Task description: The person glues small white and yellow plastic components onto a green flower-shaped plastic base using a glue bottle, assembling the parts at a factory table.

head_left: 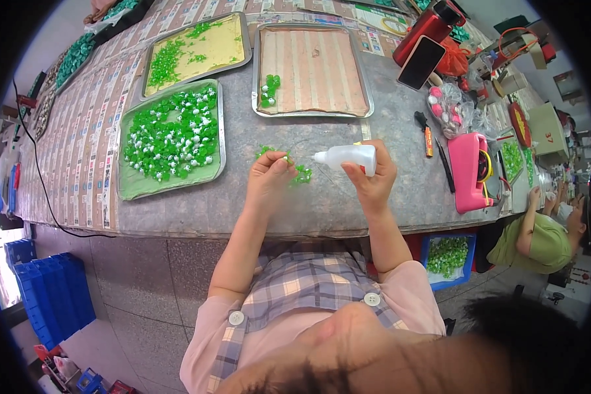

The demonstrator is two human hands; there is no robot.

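Note:
My right hand point(373, 178) grips a small white squeeze bottle point(348, 157), its nozzle pointing left. My left hand point(269, 176) pinches a small green piece point(286, 159) between its fingertips, just left of the nozzle. A few loose green pieces point(302, 175) lie on the grey table point(322, 203) between the two hands. Directly left of them a tray with a green liner point(132, 187) is full of green and white pieces.
Behind are a tray with a yellow liner point(226, 43) and a striped tray point(315, 69) holding a few green pieces. To the right: a phone point(421, 62), a red bottle point(427, 26), a pink box point(469, 172). Another person point(538, 243) sits far right; blue bins point(52, 292) on the floor.

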